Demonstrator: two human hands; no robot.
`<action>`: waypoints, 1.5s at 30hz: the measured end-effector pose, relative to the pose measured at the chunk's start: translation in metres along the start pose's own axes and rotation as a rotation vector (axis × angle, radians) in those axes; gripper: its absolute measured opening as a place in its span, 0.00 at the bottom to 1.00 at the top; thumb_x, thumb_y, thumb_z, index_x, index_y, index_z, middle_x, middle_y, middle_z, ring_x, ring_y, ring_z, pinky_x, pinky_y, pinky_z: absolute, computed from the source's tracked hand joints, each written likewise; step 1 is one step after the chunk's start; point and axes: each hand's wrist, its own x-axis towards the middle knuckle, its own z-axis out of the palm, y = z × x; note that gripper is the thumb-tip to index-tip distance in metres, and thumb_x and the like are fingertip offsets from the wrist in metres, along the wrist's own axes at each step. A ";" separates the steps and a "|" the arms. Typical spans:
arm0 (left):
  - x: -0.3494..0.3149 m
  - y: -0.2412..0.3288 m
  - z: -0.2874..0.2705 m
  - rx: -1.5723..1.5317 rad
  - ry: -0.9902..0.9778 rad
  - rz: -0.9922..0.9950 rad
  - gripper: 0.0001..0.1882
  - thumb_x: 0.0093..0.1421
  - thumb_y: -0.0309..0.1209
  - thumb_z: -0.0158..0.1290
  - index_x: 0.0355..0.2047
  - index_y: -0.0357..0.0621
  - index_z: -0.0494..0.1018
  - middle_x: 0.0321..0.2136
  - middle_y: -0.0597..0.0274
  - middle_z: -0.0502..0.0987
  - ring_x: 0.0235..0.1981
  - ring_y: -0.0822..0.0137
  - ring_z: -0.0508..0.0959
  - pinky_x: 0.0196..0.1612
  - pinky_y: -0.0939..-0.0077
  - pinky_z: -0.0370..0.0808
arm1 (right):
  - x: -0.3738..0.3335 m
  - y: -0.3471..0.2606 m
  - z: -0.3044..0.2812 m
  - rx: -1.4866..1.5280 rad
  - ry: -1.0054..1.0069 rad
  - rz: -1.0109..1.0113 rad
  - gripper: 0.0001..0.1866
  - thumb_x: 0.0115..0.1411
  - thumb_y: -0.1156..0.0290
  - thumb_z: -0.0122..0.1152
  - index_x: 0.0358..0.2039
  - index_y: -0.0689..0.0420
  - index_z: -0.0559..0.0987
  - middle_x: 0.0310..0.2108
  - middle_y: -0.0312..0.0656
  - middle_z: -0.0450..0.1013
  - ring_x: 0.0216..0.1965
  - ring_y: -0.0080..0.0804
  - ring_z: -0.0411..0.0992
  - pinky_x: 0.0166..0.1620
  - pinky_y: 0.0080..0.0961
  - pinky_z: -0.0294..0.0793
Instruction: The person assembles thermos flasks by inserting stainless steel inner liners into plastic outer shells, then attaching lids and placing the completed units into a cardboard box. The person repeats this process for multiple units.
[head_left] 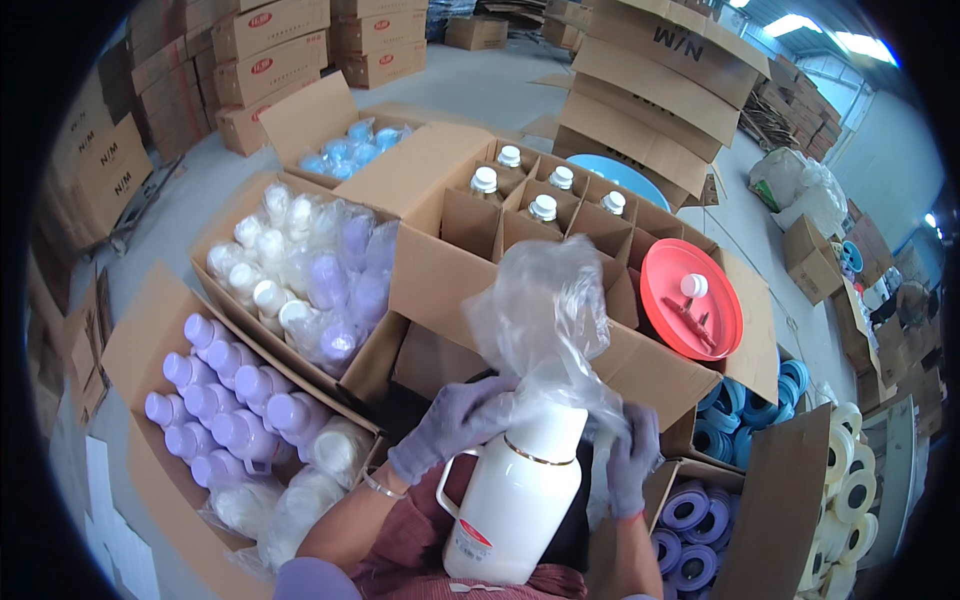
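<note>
A white thermos jug (520,505) with a handle, a gold ring below its lid and a red label leans against my body. Over its lid sits the mouth of a clear plastic bag (545,300), whose crumpled closed part rises above. My left hand (452,428), in a purple-grey glove, pinches the bag's edge on the lid's left side. On the right side, my gloved right hand (630,455) has its fingers closed on the bag's other edge. Part of the bag hangs down beside the right hand.
Ahead stands a divided carton (445,285) with white-capped bottles (484,180) and a red tray (735,325) on its corner. Cartons at left hold purple flasks (240,430) and bagged lids (270,250). Purple rings (690,565), blue rings (710,440) and cream rings (850,495) lie at right.
</note>
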 end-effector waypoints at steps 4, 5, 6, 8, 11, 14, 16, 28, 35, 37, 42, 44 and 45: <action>-0.045 -0.045 -0.005 0.406 0.243 0.261 0.26 0.63 0.34 0.51 0.60 0.34 0.67 0.48 0.46 0.76 0.46 0.52 0.77 0.52 0.64 0.73 | -0.084 -0.026 -0.034 -0.054 -0.241 -0.444 0.12 0.46 0.69 0.59 0.33 0.57 0.74 0.36 0.48 0.72 0.43 0.55 0.72 0.50 0.55 0.71; -0.064 -0.059 -0.006 0.547 0.308 0.244 0.27 0.63 0.34 0.51 0.60 0.34 0.67 0.50 0.45 0.74 0.48 0.49 0.76 0.53 0.63 0.72 | -0.106 -0.028 -0.030 -0.114 -0.366 -0.514 0.12 0.43 0.70 0.61 0.31 0.54 0.72 0.37 0.45 0.71 0.40 0.51 0.72 0.47 0.51 0.73; -0.086 -0.060 0.001 0.553 0.280 0.217 0.24 0.63 0.35 0.51 0.57 0.36 0.69 0.53 0.46 0.71 0.52 0.47 0.72 0.57 0.59 0.70 | -0.132 -0.030 -0.029 -0.052 -0.410 -0.500 0.13 0.43 0.71 0.62 0.32 0.53 0.73 0.38 0.42 0.70 0.41 0.49 0.72 0.46 0.47 0.73; -0.142 -0.075 0.012 0.632 0.195 0.249 0.22 0.62 0.33 0.51 0.55 0.38 0.70 0.53 0.47 0.71 0.53 0.47 0.72 0.58 0.58 0.69 | -0.170 -0.040 -0.040 -0.102 -0.548 -0.485 0.11 0.46 0.71 0.63 0.32 0.53 0.74 0.37 0.43 0.71 0.41 0.45 0.73 0.44 0.43 0.74; -0.201 -0.060 -0.003 0.505 -0.134 0.414 0.22 0.60 0.28 0.56 0.56 0.40 0.70 0.54 0.50 0.70 0.55 0.49 0.71 0.61 0.57 0.67 | -0.219 -0.006 -0.061 -0.130 -0.756 -0.523 0.13 0.52 0.65 0.61 0.39 0.52 0.79 0.40 0.44 0.73 0.41 0.44 0.73 0.44 0.41 0.73; -0.158 -0.025 -0.038 -0.232 -0.176 -0.174 0.26 0.66 0.30 0.54 0.63 0.38 0.64 0.60 0.53 0.68 0.59 0.62 0.70 0.60 0.66 0.69 | -0.223 0.008 -0.056 -0.263 -0.828 -0.616 0.15 0.49 0.60 0.60 0.40 0.44 0.81 0.38 0.41 0.71 0.38 0.45 0.70 0.41 0.45 0.69; -0.112 -0.004 -0.020 -0.200 0.076 -0.157 0.36 0.66 0.34 0.55 0.70 0.41 0.52 0.62 0.49 0.65 0.60 0.62 0.70 0.61 0.69 0.68 | -0.222 0.026 -0.052 -0.258 -0.858 -0.715 0.13 0.52 0.62 0.61 0.39 0.44 0.80 0.38 0.41 0.70 0.39 0.45 0.70 0.41 0.46 0.69; -0.317 -0.019 -0.071 0.033 0.410 -0.112 0.15 0.63 0.24 0.49 0.50 0.38 0.72 0.48 0.57 0.76 0.48 0.63 0.78 0.53 0.67 0.77 | -0.104 -0.121 0.038 0.417 -0.813 -0.478 0.17 0.50 0.68 0.63 0.41 0.59 0.78 0.44 0.51 0.72 0.39 0.51 0.74 0.40 0.41 0.77; -0.436 -0.097 -0.085 -0.409 1.314 0.016 0.06 0.62 0.19 0.47 0.40 0.36 0.67 0.38 0.58 0.71 0.39 0.59 0.80 0.39 0.49 0.86 | -0.103 -0.157 0.282 0.054 -0.983 -0.799 0.15 0.59 0.67 0.56 0.47 0.47 0.78 0.45 0.43 0.73 0.46 0.46 0.72 0.51 0.41 0.71; -0.419 -0.087 -0.089 -0.336 1.474 -0.178 0.08 0.61 0.18 0.47 0.41 0.37 0.68 0.37 0.58 0.73 0.37 0.61 0.80 0.39 0.55 0.86 | -0.113 -0.144 0.296 -0.073 -1.092 -0.793 0.18 0.59 0.59 0.57 0.50 0.43 0.78 0.52 0.43 0.70 0.50 0.47 0.70 0.54 0.46 0.69; -0.412 -0.159 -0.091 0.041 1.369 -0.517 0.06 0.55 0.24 0.55 0.32 0.38 0.70 0.28 0.65 0.73 0.30 0.73 0.74 0.29 0.73 0.76 | -0.131 -0.125 0.293 -0.074 -1.070 -0.853 0.24 0.56 0.51 0.60 0.53 0.41 0.77 0.61 0.43 0.63 0.59 0.50 0.63 0.57 0.51 0.65; -0.410 -0.185 -0.099 0.005 1.243 -0.591 0.10 0.54 0.27 0.58 0.35 0.37 0.73 0.28 0.66 0.75 0.29 0.76 0.71 0.28 0.74 0.71 | -0.132 -0.124 0.290 -0.122 -1.103 -0.911 0.25 0.55 0.50 0.61 0.53 0.41 0.77 0.62 0.44 0.62 0.60 0.51 0.61 0.58 0.51 0.63; -0.415 -0.195 -0.105 0.011 1.153 -0.632 0.11 0.54 0.27 0.59 0.37 0.36 0.74 0.29 0.66 0.75 0.29 0.76 0.71 0.29 0.73 0.71 | -0.132 -0.124 0.288 -0.120 -1.114 -0.942 0.25 0.54 0.50 0.62 0.52 0.42 0.77 0.62 0.44 0.62 0.61 0.51 0.61 0.58 0.50 0.63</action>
